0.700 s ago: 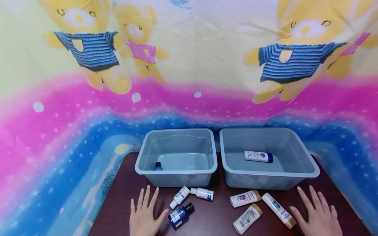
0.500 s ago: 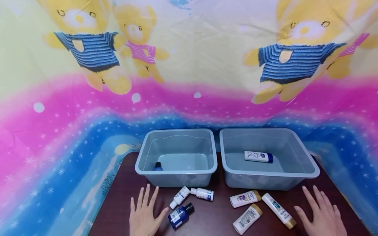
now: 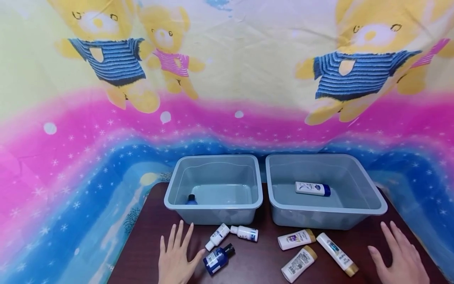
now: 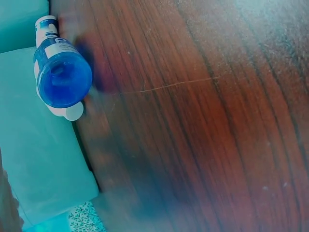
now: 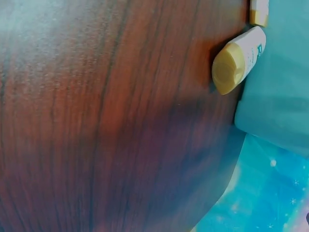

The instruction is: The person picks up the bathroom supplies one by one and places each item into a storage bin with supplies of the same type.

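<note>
My left hand (image 3: 177, 256) has its fingers spread at the table's left side and holds nothing. Just right of its thumb lies a dark blue bottle (image 3: 217, 259) with a black cap, also seen in the left wrist view as a blue bottle (image 4: 65, 79). Behind it are two small white bottles, one slanted (image 3: 217, 237) and one lying crosswise (image 3: 244, 233). My right hand (image 3: 402, 256), fingers extended and holding nothing, is right of a white gold-capped bottle (image 3: 337, 254). Two more gold-capped bottles lie farther left, one behind (image 3: 296, 239) and one in front (image 3: 299, 264).
Two grey plastic bins stand side by side at the back. The left bin (image 3: 214, 206) contains a partly hidden blue bottle (image 3: 191, 200). In the right bin (image 3: 326, 210) lies a white bottle with a blue cap (image 3: 312, 188). Behind hangs a printed cloth (image 3: 230, 114) with teddy bears.
My right hand has moved rightward, away from the gold-capped bottle. The left hand has hardly moved. The bottles and bins stay in place; the head view shifts slightly.
</note>
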`<state>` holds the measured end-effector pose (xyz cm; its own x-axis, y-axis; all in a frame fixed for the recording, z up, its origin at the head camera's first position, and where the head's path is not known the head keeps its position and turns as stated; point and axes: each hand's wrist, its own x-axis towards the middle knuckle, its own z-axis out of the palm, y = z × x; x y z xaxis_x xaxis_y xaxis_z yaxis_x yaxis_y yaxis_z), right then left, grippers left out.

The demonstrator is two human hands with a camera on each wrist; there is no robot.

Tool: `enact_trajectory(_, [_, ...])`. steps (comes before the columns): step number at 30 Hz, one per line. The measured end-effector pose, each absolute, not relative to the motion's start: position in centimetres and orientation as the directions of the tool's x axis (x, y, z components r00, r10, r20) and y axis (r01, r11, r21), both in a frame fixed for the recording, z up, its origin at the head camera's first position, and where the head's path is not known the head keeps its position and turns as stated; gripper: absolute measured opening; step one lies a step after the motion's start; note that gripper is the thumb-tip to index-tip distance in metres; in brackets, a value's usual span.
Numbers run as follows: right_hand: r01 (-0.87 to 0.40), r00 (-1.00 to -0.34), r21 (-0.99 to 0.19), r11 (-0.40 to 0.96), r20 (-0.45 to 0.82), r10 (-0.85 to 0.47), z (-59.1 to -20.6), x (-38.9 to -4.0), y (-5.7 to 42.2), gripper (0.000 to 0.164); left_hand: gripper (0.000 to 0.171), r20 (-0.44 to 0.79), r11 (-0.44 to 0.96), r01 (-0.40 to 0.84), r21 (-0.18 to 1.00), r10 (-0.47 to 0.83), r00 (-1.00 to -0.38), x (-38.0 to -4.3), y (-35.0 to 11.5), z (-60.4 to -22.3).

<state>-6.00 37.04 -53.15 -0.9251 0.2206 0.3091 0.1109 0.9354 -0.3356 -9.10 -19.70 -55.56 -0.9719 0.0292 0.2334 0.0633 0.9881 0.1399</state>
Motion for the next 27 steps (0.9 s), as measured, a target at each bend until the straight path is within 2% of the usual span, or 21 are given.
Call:
enact_trajectory(17, [0.092,-0.833,-0.578,0.811,0.401,0.381,-51.1,-7.1,37.1,0.064,0.082,0.24,0.987,0.085,0.137,0.051,-0.969,-8.8,-19.4,-55.5])
enact_trajectory(27, [-0.041,-0.796,-0.659,0.751,0.476,0.374,-51.0,-8.8,38.6,0.058,0.081,0.293,0.985,0.127,0.116,0.089,-0.952,-8.4,-19.2,-55.7])
